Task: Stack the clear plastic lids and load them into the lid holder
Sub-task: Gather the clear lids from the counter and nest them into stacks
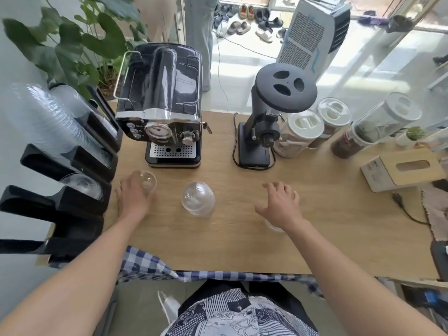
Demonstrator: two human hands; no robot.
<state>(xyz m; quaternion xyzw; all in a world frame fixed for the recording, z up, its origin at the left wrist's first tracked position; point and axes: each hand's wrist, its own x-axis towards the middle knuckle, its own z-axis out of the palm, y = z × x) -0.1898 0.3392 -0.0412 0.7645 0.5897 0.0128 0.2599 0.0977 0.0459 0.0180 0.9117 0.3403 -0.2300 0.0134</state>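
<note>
Gathering step, stacking not yet begun. Three clear dome lids sit apart on the wooden table (242, 238).

Left hand (135, 197), lower left of centre, is laid over one lid (148, 180) just in front of the espresso machine (164, 105); fingers curl round its near side, but a closed grip cannot be confirmed.

Middle lid (198, 198) stands free at frame centre, untouched.

Right hand (281, 204), right of centre, is spread open with fingers splayed, holding nothing; a third lid (274, 226) shows only as a rim under the wrist.

Lid holder (60, 190), black, at the left edge, already has clear lids in one slot.

Judgement: next move calls for lifting the left lid and nesting it squarely over the middle one. Thin plastic; a light pinch is likely enough.
</note>
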